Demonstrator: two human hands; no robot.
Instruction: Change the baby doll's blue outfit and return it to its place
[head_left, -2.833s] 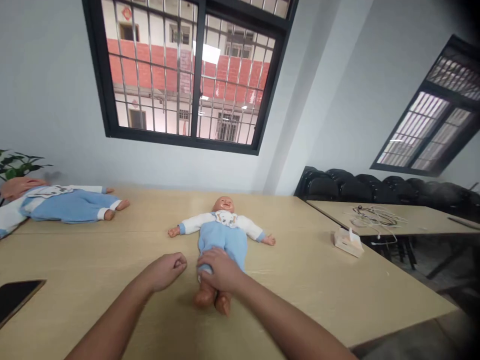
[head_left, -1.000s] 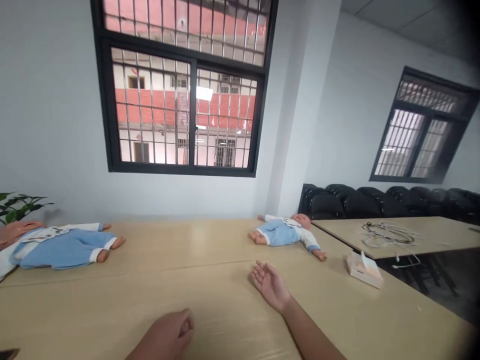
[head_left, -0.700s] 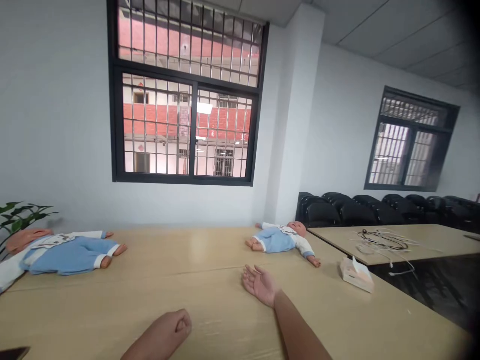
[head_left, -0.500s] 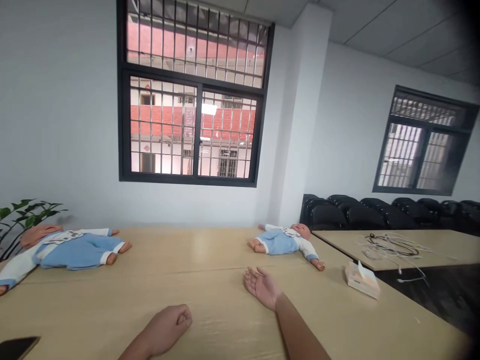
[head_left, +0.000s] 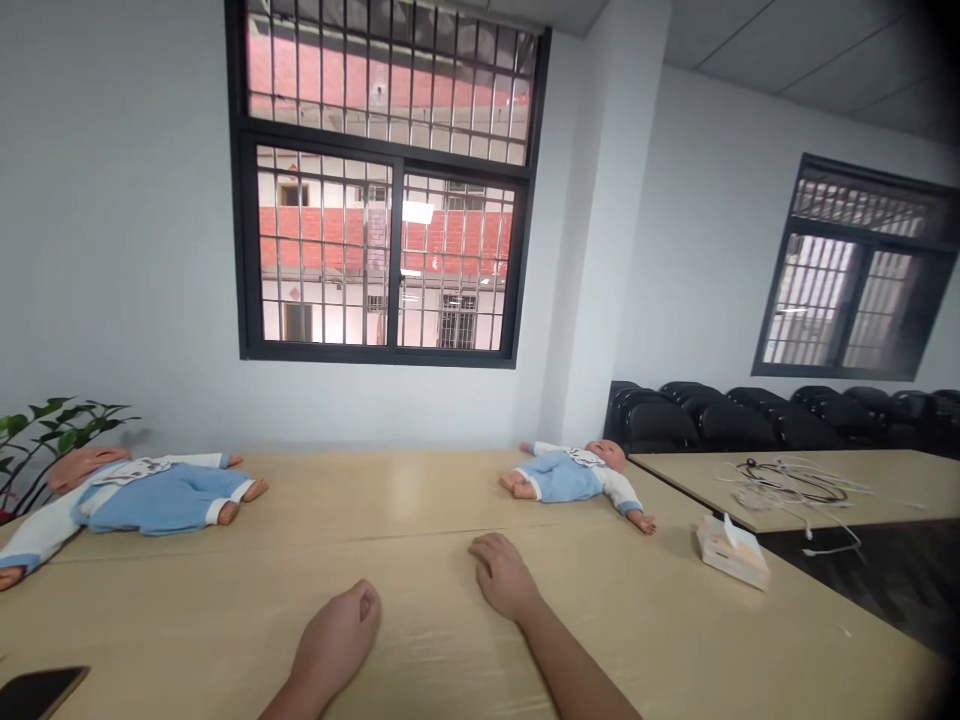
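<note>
My left hand is curled into a loose fist over the near part of the wooden table, and nothing shows in it. Further forward and to the right, my right hand is palm down with its fingers loosely bent and nothing in them. Beyond it a baby doll in blue and white clothes lies on its back, apart from the hand. A second, similar doll lies at the far left of the table. Neither hand touches a doll.
A tissue box stands at the right. Tangled cables lie on another table, some hanging over its edge. A dark flat device is at the near left corner. Black chairs and a potted plant stand behind.
My right hand has turned from palm up to palm down and shifted slightly left. My left fist has risen a little in view. The dolls lie as before; the view has shifted slightly.
</note>
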